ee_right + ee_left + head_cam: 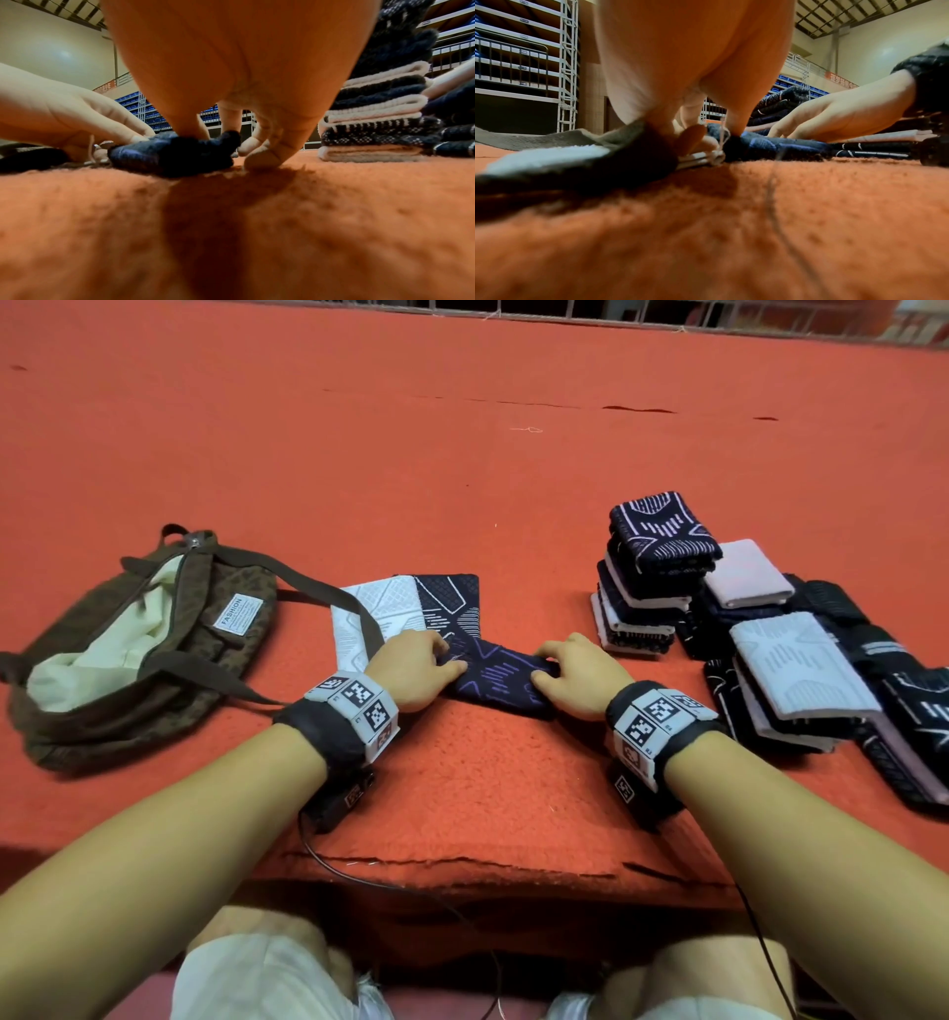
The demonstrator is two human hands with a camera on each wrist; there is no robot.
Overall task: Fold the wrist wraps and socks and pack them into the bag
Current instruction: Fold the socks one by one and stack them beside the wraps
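Beside folded stacks [642, 588], open bag [138, 634], strap [328, 598] crossing sock [447, 618]

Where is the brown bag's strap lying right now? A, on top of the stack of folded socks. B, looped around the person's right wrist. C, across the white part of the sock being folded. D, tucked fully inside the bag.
C: in the head view the brown bag has its strap running over the white part of the sock that the left hand and right hand work on.
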